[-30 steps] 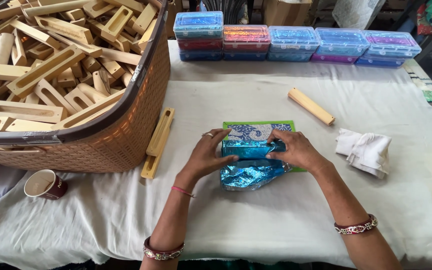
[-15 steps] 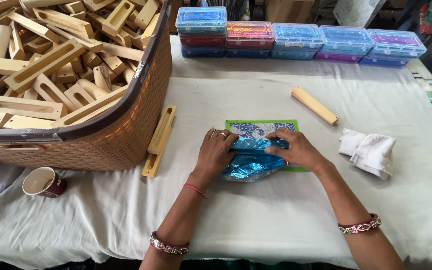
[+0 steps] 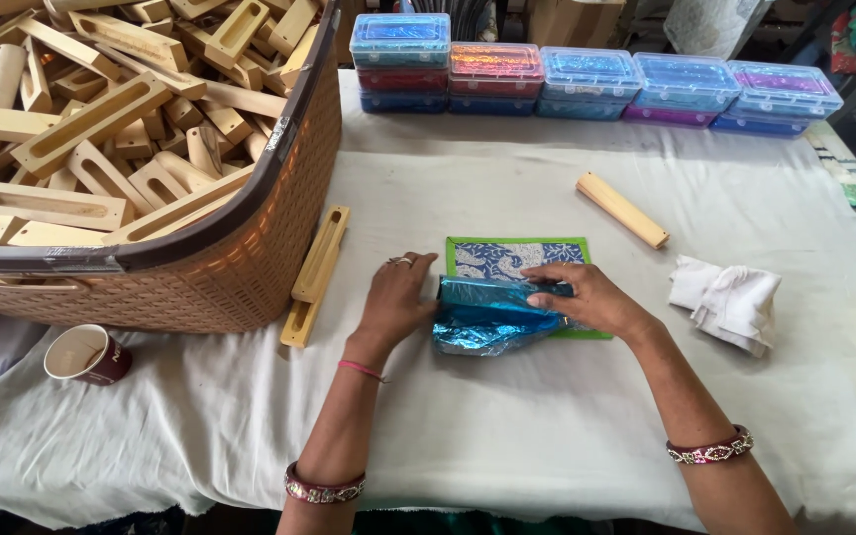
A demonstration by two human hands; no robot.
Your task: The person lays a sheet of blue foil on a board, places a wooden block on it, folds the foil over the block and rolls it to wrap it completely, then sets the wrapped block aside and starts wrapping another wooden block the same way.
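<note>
A long object wrapped in shiny blue foil (image 3: 492,315) lies on a patterned blue-and-white cloth with a green border (image 3: 512,256), near the middle of the white-covered table (image 3: 507,436). My left hand (image 3: 396,297) presses against the foil's left end. My right hand (image 3: 587,297) lies flat over its right part, fingers on top of the foil. Loose foil bulges out toward me below the roll.
A big woven basket (image 3: 250,248) full of slotted wooden blocks fills the left. A slotted wooden block (image 3: 315,272) leans by it. Another wooden block (image 3: 621,209) and a crumpled white cloth (image 3: 725,297) lie right. Coloured plastic boxes (image 3: 587,79) line the back. A paper cup (image 3: 86,354) stands at left.
Both hands have pushed the foil bundle slightly away over the patterned cloth, flattening it into a tighter roll. The left hand shifted to the roll's left end.
</note>
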